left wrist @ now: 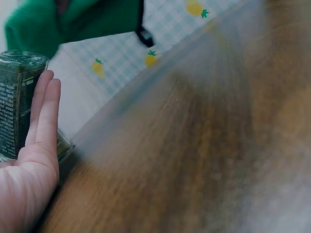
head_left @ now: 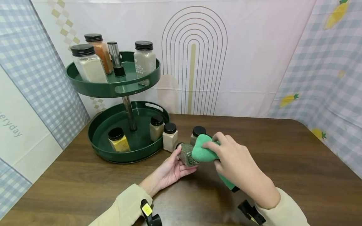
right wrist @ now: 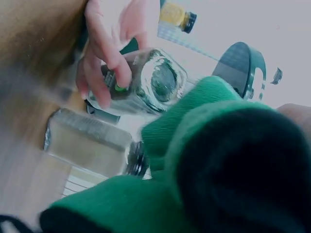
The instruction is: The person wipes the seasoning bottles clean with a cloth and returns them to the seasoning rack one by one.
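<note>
1. The white backdrop spans the rear, printed with nested arches; a checked cloth hangs at the right.
2. The brown tabletop runs back to the backdrop, its far right corner rounded beside the checked cloth; a broad stretch of wood lies between the right hand and that side, with more in front of both hands; toward the left, room is tighter, with the green stand near the left hand.
3. The green stand carries two round trays on a metal pole; the upper tray holds three jars and a silver cylinder; the lower tray holds two smaller jars, inside a raised rim.
4. The right hand has thumb and fingers clamped on a green cloth; the cloth is bunched, its lower part hanging beneath the hand to a dark end.
5. The left hand clamps a herb jar, thumb on one side, fingers along the other, spread only by the jar's width.
6. The herb jar is tilted over the tabletop, lid end toward the cream jar, base toward the green cloth; whether cloth and base touch, I cannot tell.
7. The cream jar stands just beside the lower tray's rim; a black-lidded jar stands behind the green cloth, partly hidden.
</note>
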Tool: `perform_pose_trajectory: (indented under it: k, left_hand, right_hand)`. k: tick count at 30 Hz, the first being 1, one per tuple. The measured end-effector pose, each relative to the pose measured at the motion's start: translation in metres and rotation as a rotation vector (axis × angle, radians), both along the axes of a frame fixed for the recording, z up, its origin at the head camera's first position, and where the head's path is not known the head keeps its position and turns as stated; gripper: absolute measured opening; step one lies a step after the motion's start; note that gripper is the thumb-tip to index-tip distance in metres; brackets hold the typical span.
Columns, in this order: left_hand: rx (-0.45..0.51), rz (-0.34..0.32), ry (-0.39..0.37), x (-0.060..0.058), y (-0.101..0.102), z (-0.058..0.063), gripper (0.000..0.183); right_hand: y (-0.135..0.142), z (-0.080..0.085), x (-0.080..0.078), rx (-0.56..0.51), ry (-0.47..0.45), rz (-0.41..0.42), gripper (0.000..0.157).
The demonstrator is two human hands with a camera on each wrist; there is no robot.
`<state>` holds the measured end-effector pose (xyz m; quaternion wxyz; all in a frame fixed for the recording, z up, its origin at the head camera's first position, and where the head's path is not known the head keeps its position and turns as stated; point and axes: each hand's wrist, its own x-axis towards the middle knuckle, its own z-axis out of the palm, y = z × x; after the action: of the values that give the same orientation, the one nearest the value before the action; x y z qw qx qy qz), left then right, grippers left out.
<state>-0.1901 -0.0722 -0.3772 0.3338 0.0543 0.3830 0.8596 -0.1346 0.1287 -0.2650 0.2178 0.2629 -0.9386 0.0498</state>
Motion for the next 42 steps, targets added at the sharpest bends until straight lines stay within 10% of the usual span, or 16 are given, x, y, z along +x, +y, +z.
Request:
perform_pose_trajectory:
  k: [18, 32, 42]
  left_hand:
    - [-0.012, 0.005, -0.004, 0.001, 0.001, 0.001, 0.072]
    - [0.022, 0.017, -0.010, 0.000, 0.000, 0.000, 0.068]
    - [0.008, 0.015, -0.012, 0.001, 0.000, 0.001, 0.068]
  right_hand:
    - [-0.004, -0.004, 0.003, 0.082, 0.076, 0.071, 0.042]
    - [-0.002, -0.006, 0.002, 0.220, -0.110, 0.042, 0.038]
    - [0.001, 0.004, 0.003, -0.032, 0.049, 0.071, 0.046]
